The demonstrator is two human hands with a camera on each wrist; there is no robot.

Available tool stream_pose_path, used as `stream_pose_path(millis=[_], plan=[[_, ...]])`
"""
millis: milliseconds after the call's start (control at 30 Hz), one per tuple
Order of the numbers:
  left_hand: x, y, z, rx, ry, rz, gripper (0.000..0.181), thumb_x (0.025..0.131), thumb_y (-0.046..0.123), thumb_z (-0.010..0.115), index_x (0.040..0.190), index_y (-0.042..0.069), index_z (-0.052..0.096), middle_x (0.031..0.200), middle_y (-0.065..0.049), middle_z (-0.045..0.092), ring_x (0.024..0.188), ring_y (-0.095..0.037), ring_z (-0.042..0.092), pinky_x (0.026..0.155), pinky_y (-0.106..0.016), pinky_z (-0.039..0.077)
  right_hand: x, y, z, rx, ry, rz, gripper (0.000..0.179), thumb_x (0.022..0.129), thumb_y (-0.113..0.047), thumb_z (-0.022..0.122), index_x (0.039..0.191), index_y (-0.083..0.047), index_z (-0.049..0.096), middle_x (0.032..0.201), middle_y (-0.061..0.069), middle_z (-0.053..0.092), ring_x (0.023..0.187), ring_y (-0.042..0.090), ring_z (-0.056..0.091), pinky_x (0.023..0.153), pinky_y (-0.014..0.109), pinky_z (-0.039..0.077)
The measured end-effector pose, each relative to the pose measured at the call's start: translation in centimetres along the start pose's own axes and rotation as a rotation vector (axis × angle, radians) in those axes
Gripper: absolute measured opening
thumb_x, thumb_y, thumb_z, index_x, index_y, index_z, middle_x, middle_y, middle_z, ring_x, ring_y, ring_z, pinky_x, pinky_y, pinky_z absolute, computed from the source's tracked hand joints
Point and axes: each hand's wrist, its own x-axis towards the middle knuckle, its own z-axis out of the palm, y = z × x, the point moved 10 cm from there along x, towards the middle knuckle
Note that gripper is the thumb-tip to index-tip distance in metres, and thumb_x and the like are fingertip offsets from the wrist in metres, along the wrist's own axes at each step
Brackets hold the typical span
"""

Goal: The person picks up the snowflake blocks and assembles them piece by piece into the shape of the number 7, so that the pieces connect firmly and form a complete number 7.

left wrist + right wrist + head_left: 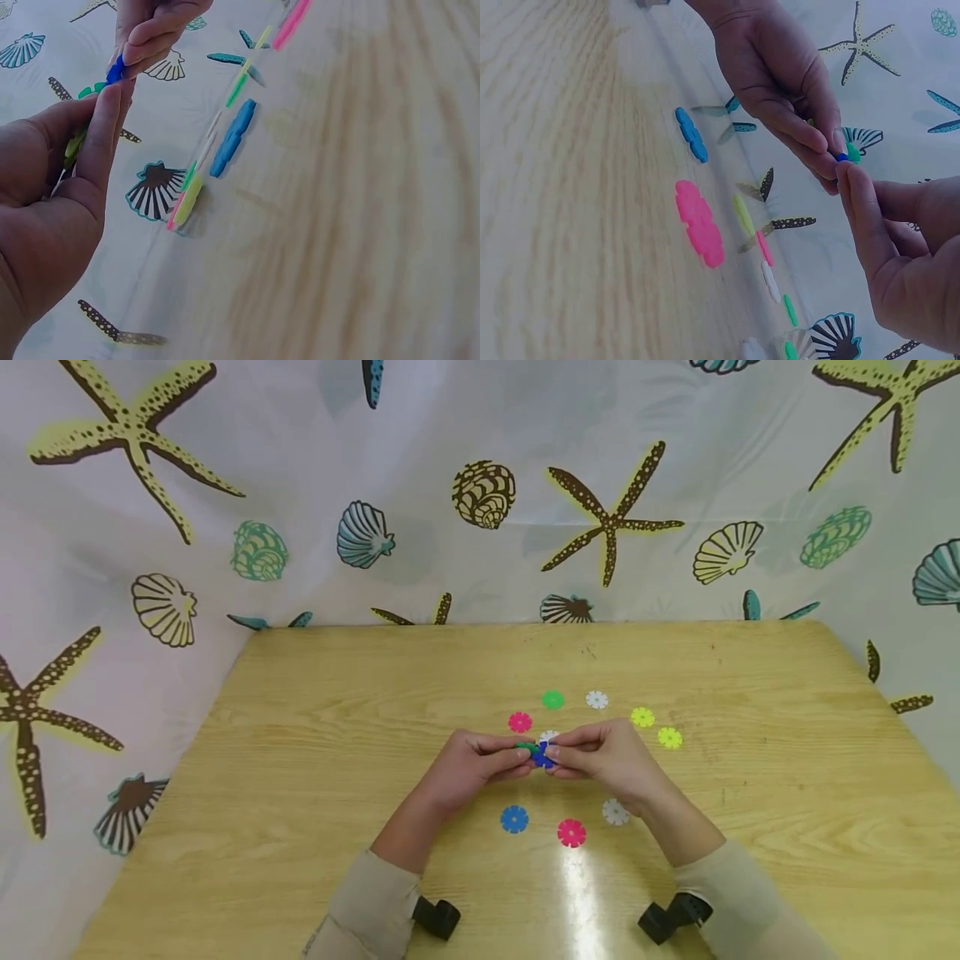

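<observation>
My left hand (465,770) pinches a green notched plastic disc (525,747) between thumb and fingers. From the other side, my right hand (621,762) pinches a dark blue notched disc (543,757), whose edge meets the green one. In the left wrist view, a yellow-green piece (73,148) shows within the left hand's grip; the fingers hide most of it. The right wrist view has the fingertips of both hands close together around the blue and green discs. Just behind the hands, a white disc (550,737) is partly covered.
Flat notched discs lie around the hands on the wooden table (300,718): pink (520,722), green (552,699), white (597,700), yellow (642,717) and blue (514,819) among them. A pink disc (572,832) lies nearest me. A shell-patterned cloth (420,560) hangs behind.
</observation>
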Motion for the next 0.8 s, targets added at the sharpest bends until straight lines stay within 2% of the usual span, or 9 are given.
stream_pose_path(millis=[267,400,533,667,800], plan=[[-0.5,1.8,-0.3,0.028,0.001,0.025,0.032,0.095,0.005,0.064,0.127,-0.002,0.067,0.126,-0.021,0.068,0.106,-0.024,0.073,0.091,-0.032,0.059,0.4,-1.2,0.7,0.04,-0.01,-0.018,0.031,0.092,-0.002,0.069,0.116,0.017,0.064,0.097,0.014,0.077,0.081,0.016,0.076,0.078,0.031,0.063],[-0.8,1.8,-0.5,0.121,-0.031,0.028,0.036,0.093,0.013,0.071,0.128,0.006,0.069,0.122,-0.015,0.071,0.106,-0.029,0.072,0.091,-0.031,0.06,0.3,-0.8,1.1,0.022,-0.002,-0.012,0.031,0.091,-0.007,0.072,0.113,0.013,0.065,0.098,0.013,0.076,0.084,0.019,0.076,0.08,0.033,0.063],[-1.0,1.6,-0.4,0.204,-0.043,0.036,0.038,0.089,0.02,0.076,0.127,0.014,0.071,0.117,-0.011,0.074,0.098,-0.024,0.074,0.09,-0.03,0.061,0.0,-0.7,1.2,-0.019,0.013,-0.028,0.029,0.09,-0.009,0.074,0.109,0.011,0.067,0.096,0.013,0.076,0.084,0.02,0.076,0.081,0.036,0.063],[-1.2,1.6,-0.7,0.174,-0.02,0.015,0.036,0.09,0.018,0.074,0.126,0.012,0.071,0.125,-0.011,0.07,0.101,-0.023,0.073,0.093,-0.032,0.06,0.0,-1.4,1.5,-0.101,0.008,-0.073,0.026,0.092,-0.011,0.072,0.107,0.01,0.07,0.096,0.015,0.076,0.082,0.019,0.076,0.081,0.041,0.063],[-1.3,1.6,-1.7,0.125,0.026,-0.01,0.033,0.092,0.015,0.072,0.124,0.011,0.072,0.128,-0.011,0.067,0.107,-0.029,0.072,0.094,-0.035,0.06,0.7,-2.0,1.4,-0.243,0.011,-0.115,0.027,0.095,-0.018,0.069,0.11,0.005,0.073,0.105,0.022,0.073,0.084,0.029,0.075,0.079,0.044,0.064]])
